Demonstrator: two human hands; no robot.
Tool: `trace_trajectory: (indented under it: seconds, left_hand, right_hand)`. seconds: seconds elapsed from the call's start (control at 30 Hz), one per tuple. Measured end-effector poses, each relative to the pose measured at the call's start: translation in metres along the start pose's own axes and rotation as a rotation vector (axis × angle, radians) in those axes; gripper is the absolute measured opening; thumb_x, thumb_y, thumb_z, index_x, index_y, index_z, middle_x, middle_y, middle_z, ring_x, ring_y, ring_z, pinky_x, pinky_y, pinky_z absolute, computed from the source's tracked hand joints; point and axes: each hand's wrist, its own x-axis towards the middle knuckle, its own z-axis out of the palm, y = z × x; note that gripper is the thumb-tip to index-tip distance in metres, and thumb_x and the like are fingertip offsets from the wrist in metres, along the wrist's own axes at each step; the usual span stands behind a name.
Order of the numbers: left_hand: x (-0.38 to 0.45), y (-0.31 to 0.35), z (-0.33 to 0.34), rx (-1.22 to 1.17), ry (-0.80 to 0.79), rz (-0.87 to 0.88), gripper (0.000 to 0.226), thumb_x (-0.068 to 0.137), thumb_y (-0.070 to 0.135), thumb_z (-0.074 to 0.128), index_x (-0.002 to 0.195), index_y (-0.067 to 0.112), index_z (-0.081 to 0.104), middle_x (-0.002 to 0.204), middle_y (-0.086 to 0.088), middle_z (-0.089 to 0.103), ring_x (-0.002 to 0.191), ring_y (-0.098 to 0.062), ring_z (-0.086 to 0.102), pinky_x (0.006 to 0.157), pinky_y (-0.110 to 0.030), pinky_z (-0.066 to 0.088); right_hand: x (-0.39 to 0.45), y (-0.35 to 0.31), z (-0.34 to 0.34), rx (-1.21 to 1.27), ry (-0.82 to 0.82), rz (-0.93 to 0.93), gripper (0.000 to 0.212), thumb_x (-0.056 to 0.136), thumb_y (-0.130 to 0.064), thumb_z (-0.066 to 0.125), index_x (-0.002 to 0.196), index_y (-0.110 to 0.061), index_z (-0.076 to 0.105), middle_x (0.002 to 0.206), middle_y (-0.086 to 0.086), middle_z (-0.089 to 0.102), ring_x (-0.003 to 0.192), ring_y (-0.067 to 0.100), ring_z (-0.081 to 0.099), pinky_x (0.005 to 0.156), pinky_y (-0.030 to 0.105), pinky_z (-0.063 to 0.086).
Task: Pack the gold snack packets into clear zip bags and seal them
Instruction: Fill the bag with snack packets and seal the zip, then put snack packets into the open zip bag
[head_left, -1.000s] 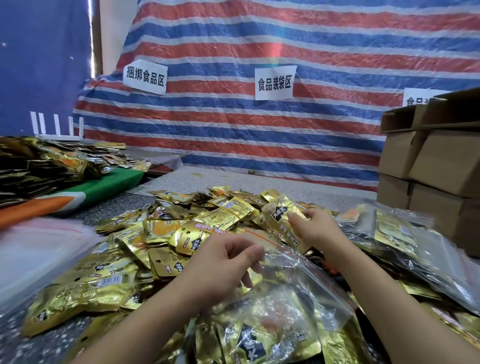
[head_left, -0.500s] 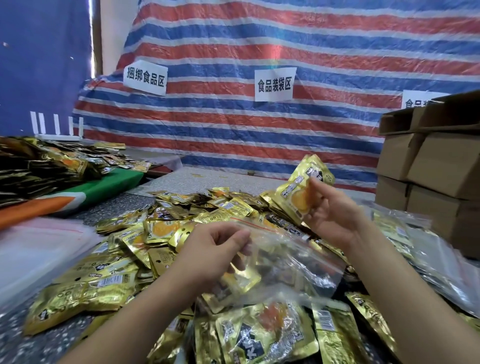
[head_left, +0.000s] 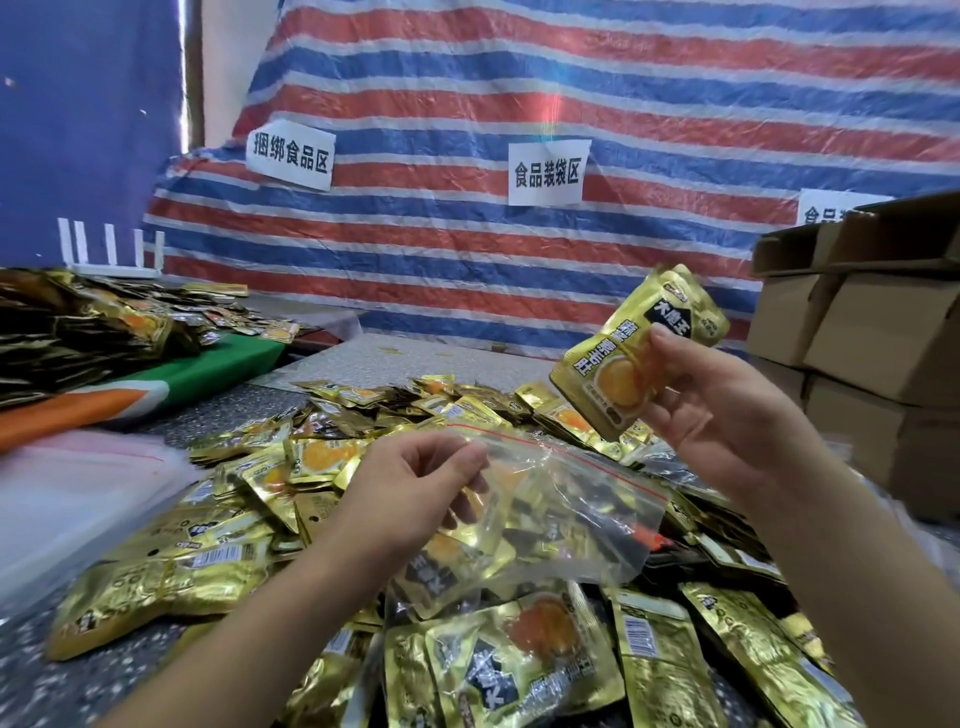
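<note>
My right hand (head_left: 727, 415) grips a small stack of gold snack packets (head_left: 628, 358), raised above the pile and tilted. My left hand (head_left: 410, 483) pinches the red-striped mouth edge of a clear zip bag (head_left: 582, 499), which hangs open over the pile. At least one gold packet shows through the bag's lower part. A wide heap of loose gold packets (head_left: 311, 467) covers the speckled table in front of me.
Stacked cardboard boxes (head_left: 878, 338) stand at the right. Filled clear bags lie at the right edge. A stack of clear empty bags (head_left: 62, 499) lies at the left, beyond it a green and orange cloth (head_left: 171, 384) with more packets. A striped tarp hangs behind.
My right hand picked packets off the pile and lifted them up and to the right. The left hand kept its pinch on the bag's mouth, and the bag rose a little.
</note>
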Motion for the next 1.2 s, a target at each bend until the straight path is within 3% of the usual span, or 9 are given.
trace_trajectory:
  seconds: [0.17, 0.3, 0.43, 0.57, 0.73, 0.83, 1.07, 1.2]
  left_hand:
    - [-0.001, 0.003, 0.0, -0.064, 0.055, 0.027, 0.019, 0.093, 0.015, 0.063, 0.076, 0.011, 0.071, 0.065, -0.004, 0.07, 0.048, -0.012, 0.06, 0.043, -0.022, 0.046]
    - [-0.002, 0.005, 0.0, -0.078, 0.077, 0.034, 0.019, 0.093, 0.015, 0.062, 0.076, 0.008, 0.07, 0.064, -0.003, 0.069, 0.048, -0.013, 0.06, 0.043, -0.022, 0.046]
    - [-0.002, 0.006, -0.001, -0.092, 0.103, 0.038, 0.021, 0.094, 0.016, 0.062, 0.076, 0.008, 0.069, 0.066, -0.003, 0.07, 0.048, -0.013, 0.06, 0.043, -0.022, 0.046]
    - [0.0, 0.006, -0.004, -0.084, 0.1, 0.031, 0.03, 0.096, 0.021, 0.059, 0.069, 0.016, 0.072, 0.069, -0.003, 0.071, 0.05, -0.015, 0.062, 0.043, -0.023, 0.047]
    - [0.001, 0.005, -0.003, -0.083, 0.076, 0.012, 0.031, 0.096, 0.032, 0.053, 0.074, 0.021, 0.073, 0.074, -0.001, 0.073, 0.054, -0.016, 0.065, 0.043, -0.025, 0.049]
    - [-0.001, 0.005, 0.0, -0.082, 0.049, 0.023, 0.034, 0.093, 0.037, 0.05, 0.078, 0.017, 0.073, 0.079, -0.005, 0.074, 0.055, -0.016, 0.066, 0.044, -0.022, 0.047]
    - [-0.005, 0.006, 0.003, 0.013, 0.006, 0.063, 0.036, 0.099, 0.029, 0.047, 0.08, 0.011, 0.071, 0.076, -0.002, 0.074, 0.06, -0.012, 0.068, 0.049, -0.019, 0.048]
    - [-0.004, 0.006, 0.003, -0.004, 0.009, 0.078, 0.039, 0.091, 0.04, 0.048, 0.081, 0.01, 0.071, 0.076, -0.003, 0.074, 0.062, -0.015, 0.07, 0.049, -0.021, 0.049]
  right_hand:
    - [0.001, 0.003, 0.002, -0.023, 0.009, -0.013, 0.034, 0.083, -0.02, 0.066, 0.115, -0.007, 0.062, 0.092, 0.01, 0.075, 0.08, 0.02, 0.075, 0.062, 0.027, 0.059]
    - [0.0, 0.009, 0.007, -0.096, -0.054, -0.018, 0.042, 0.077, -0.023, 0.068, 0.116, -0.006, 0.063, 0.096, 0.01, 0.076, 0.082, 0.022, 0.075, 0.063, 0.029, 0.059]
    - [-0.002, 0.013, 0.006, -0.378, -0.193, -0.027, 0.04, 0.074, -0.026, 0.074, 0.108, -0.006, 0.064, 0.09, 0.006, 0.075, 0.081, 0.021, 0.074, 0.069, 0.032, 0.059]
    - [-0.004, 0.015, 0.003, -0.688, -0.346, -0.046, 0.039, 0.078, -0.027, 0.077, 0.111, -0.013, 0.064, 0.098, 0.002, 0.075, 0.094, 0.02, 0.073, 0.075, 0.024, 0.057]
    - [-0.007, 0.011, -0.001, -0.763, -0.445, -0.025, 0.043, 0.076, -0.025, 0.073, 0.117, -0.02, 0.061, 0.109, 0.003, 0.074, 0.102, 0.02, 0.071, 0.082, 0.03, 0.058]
    - [-0.009, 0.011, -0.001, -0.858, -0.511, -0.016, 0.036, 0.085, -0.018, 0.07, 0.12, -0.022, 0.06, 0.111, -0.002, 0.073, 0.103, 0.015, 0.07, 0.082, 0.026, 0.058]
    - [-0.013, 0.017, 0.004, -1.088, -0.62, 0.027, 0.033, 0.091, -0.023, 0.07, 0.121, -0.025, 0.057, 0.108, -0.002, 0.071, 0.098, 0.015, 0.071, 0.086, 0.037, 0.059]
    - [-0.015, 0.028, 0.008, -0.974, -0.623, 0.033, 0.031, 0.093, -0.022, 0.067, 0.122, -0.024, 0.057, 0.105, -0.003, 0.071, 0.097, 0.015, 0.071, 0.083, 0.033, 0.059]
